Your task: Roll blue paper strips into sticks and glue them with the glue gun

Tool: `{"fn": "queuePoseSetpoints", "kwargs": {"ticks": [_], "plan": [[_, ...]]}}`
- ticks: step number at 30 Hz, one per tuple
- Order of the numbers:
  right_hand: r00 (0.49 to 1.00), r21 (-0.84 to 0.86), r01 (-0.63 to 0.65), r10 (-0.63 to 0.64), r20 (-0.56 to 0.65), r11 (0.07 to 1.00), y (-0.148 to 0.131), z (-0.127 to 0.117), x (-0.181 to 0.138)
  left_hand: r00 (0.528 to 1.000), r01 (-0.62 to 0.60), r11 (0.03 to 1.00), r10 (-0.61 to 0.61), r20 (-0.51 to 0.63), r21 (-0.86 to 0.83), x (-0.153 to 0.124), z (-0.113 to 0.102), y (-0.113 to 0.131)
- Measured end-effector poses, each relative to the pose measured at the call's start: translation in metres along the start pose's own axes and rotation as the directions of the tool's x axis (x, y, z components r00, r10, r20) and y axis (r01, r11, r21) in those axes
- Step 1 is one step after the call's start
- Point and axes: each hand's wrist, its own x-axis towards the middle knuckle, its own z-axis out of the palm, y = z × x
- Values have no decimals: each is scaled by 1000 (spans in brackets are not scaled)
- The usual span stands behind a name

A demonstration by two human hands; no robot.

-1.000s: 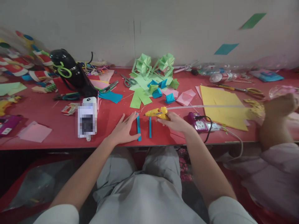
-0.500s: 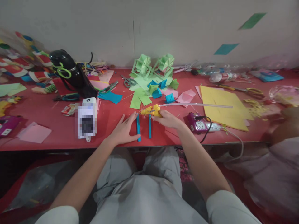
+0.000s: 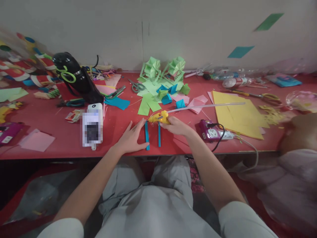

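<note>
Right hand (image 3: 177,125): clenched round yellow glue gun (image 3: 158,118), nozzle to 9 o'clock. It has shifted from 3 o'clock of the right blue strip (image 3: 158,135) to the far ends of both strips, within reach of them.
Left hand (image 3: 130,138): flat, open, unmoved, fingertips against left blue strip (image 3: 147,135).
Purple power strip (image 3: 210,130): 3 o'clock of the right hand.
Green paper folds (image 3: 160,71): 12 o'clock.

Red table (image 3: 49,119) — craft goods.
Far centre: green folded paper shapes (image 3: 163,71), with grey scissors (image 3: 135,86) just beside them on the left.
Right: yellow sheet (image 3: 237,114); yellow-handled scissors (image 3: 262,96) at its far edge; purple socket block (image 3: 210,130) near its front corner.
Left: black rounded object (image 3: 74,77), white device (image 3: 92,127), pink sheet (image 3: 36,140) — lying apart.
</note>
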Motion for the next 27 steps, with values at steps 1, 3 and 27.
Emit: {"fn": "queuePoseSetpoints", "kwargs": {"ticks": [1, 3, 27], "plan": [[1000, -7, -8, 8, 1, 1000, -1, 0, -1, 1000, -3, 1000, 3, -1, 3, 0, 0, 0], [1000, -9, -21, 21, 7, 1000, -4, 0, -2, 1000, -7, 1000, 7, -1, 8, 0, 1, -1], [995, -103, -39, 47, 82, 994, -15, 1, -29, 1000, -4, 1000, 4, 1, 9, 0, 0, -1]]}}
